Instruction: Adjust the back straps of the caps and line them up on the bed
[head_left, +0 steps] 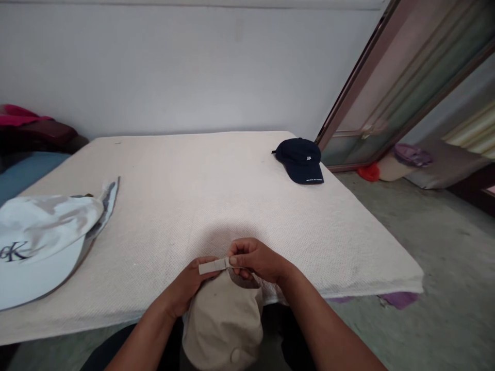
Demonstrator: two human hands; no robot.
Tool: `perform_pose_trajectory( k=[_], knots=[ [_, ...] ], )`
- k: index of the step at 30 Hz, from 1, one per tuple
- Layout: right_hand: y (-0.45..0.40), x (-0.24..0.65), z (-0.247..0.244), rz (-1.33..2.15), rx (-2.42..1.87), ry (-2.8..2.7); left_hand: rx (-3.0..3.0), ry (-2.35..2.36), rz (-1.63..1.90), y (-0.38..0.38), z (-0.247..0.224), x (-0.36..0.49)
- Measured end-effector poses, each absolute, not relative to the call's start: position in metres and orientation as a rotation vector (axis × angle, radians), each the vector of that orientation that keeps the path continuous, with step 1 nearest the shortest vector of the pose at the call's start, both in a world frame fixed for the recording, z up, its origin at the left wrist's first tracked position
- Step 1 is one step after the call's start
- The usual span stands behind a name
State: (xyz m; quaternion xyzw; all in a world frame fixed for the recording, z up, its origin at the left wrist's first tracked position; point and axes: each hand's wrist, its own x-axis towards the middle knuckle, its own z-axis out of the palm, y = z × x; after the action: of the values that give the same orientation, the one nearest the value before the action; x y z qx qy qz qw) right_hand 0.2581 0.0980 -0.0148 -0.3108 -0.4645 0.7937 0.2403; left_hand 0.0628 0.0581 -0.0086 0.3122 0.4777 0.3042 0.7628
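So the person's got a beige cap at the near edge of the worktop, down at 6 o'clock, button end toward the body. Right hand: grip pinching the cap's strap between thumb and fingers. Left hand is on the strap side of the cap, grip closed on the fabric just under the strap's loose end. White cap over at 9 o'clock has a dark "CK"-style logo (the K is clear, the smaller letter less so). Navy cap sits around 1 o'clock, small white logo up front, plus tiny white lettering on the brim, too small to read.
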Motion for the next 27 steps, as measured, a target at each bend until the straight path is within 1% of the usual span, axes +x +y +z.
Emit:
perform_pose_trajectory(
  k=[11,16,23,27],
  knots=[
    [0.0986,0.2534,-0.0157,2.105,-0.927,-1.307,0.606,1.032,0.681,0.0562,-0.0101,0.064],
    [0.0975,0.2512,-0.0125,2.057,-0.96,-1.347,0.687,1.106,0.698,0.0569,-0.0043,0.0651],
    [0.0965,0.2499,-0.0123,2.138,-0.882,-1.286,0.676,1.179,0.707,0.0567,-0.0048,0.0663],
    [0.0971,0.2478,-0.0101,2.134,-0.916,-1.321,0.656,1.141,0.682,0.0552,-0.0114,0.0649]
  ],
)
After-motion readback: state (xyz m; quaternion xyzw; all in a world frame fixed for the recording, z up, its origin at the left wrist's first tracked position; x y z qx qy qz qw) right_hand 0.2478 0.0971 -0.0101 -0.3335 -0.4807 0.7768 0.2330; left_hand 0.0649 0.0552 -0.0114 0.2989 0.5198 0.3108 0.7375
